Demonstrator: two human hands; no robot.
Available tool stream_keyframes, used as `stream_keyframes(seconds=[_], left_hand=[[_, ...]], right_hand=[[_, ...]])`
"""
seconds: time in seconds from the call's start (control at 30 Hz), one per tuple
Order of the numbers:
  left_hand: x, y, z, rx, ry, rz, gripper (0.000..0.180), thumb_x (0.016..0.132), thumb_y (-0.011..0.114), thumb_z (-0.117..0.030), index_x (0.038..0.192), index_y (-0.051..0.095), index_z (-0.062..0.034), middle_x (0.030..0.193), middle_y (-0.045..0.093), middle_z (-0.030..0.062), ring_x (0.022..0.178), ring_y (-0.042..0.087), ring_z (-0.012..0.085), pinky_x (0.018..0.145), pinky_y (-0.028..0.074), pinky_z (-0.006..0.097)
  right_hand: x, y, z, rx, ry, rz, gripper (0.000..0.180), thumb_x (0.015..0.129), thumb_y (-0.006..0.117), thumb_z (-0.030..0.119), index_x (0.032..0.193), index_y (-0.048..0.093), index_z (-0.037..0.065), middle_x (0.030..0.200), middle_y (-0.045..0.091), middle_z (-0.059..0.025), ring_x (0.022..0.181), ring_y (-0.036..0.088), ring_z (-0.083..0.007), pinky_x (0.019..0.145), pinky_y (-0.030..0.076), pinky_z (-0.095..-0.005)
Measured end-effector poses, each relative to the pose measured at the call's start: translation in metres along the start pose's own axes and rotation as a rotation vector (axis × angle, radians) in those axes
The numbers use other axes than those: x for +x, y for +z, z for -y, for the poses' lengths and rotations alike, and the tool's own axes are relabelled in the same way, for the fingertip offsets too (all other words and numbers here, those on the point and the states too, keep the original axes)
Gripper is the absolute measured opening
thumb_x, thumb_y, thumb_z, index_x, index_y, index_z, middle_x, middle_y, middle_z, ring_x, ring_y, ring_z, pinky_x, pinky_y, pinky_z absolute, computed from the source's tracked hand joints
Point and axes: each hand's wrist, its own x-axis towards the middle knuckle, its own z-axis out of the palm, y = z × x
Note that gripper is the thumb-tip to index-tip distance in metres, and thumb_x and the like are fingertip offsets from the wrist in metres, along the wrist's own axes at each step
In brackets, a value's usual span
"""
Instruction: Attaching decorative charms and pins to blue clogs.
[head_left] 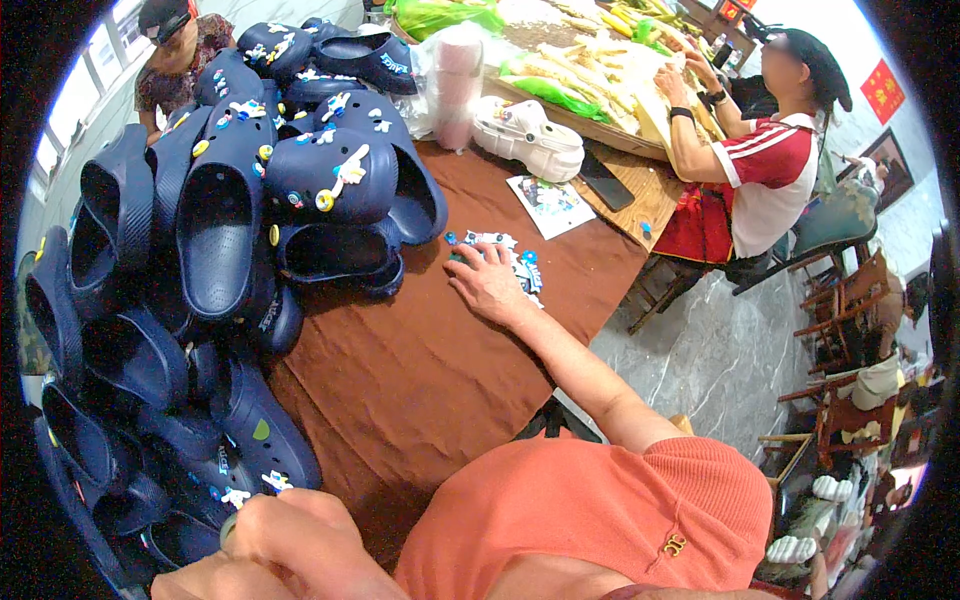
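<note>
My right hand (488, 284) rests palm down on a small pile of white, blue and black shoe charms (527, 266), its fingers spread over them. At the lower left, my left hand (290, 535) is curled beside a navy clog (262, 425) with white and coloured charms on its toe. The left fingers are turned away, so what they hold, if anything, is hidden. A large heap of navy clogs (218, 235) covers the left of the brown cloth (400, 400). Many carry colourful charms, among them the clog (330, 178) near the heap's middle.
Beyond the charms lie a white clog (527, 138), a printed card (550, 205) and a dark phone (606, 180). A pink roll in clear plastic (460, 85) stands behind. At right, a person (770, 170) handles pale stalks (585, 70); another person (180, 60) is behind the heap.
</note>
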Motion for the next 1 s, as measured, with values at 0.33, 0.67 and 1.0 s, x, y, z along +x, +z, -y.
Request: stream_keyframes(seconds=[0.33, 0.67, 1.0], left_hand=[[0.014, -0.006, -0.007, 0.047, -0.103, 0.098, 0.031, 0.084, 0.067, 0.001, 0.067, 0.058, -0.0239, 0.075, 0.059, -0.0111, 0.107, 0.043, 0.0123, 0.094, 0.028, 0.031], [0.025, 0.036, -0.021, 0.123, -0.348, -0.245, 0.031, 0.085, 0.069, -0.007, 0.067, 0.053, -0.0258, 0.084, 0.057, -0.0112, 0.107, 0.044, 0.0141, 0.097, 0.028, 0.031], [0.017, -0.015, 0.007, -0.015, -0.072, 0.135, 0.028, 0.084, 0.070, -0.002, 0.072, 0.060, -0.0253, 0.084, 0.059, -0.0107, 0.106, 0.045, 0.0124, 0.095, 0.031, 0.030]], right_hand=[[-0.001, 0.001, -0.001, -0.022, 0.005, 0.004, 0.028, 0.088, 0.063, 0.027, 0.114, 0.063, 0.015, 0.130, 0.052, -0.0092, 0.118, 0.047, -0.0319, 0.098, 0.034, -0.0500], [-0.001, 0.000, -0.003, -0.059, -0.002, -0.029, 0.029, 0.085, 0.067, 0.025, 0.113, 0.064, 0.016, 0.127, 0.054, -0.0060, 0.114, 0.048, -0.0297, 0.095, 0.037, -0.0473], [-0.001, -0.001, -0.006, -0.041, 0.015, 0.008, 0.029, 0.087, 0.064, 0.028, 0.113, 0.064, 0.016, 0.128, 0.054, -0.0082, 0.115, 0.048, -0.0307, 0.097, 0.034, -0.0497]])
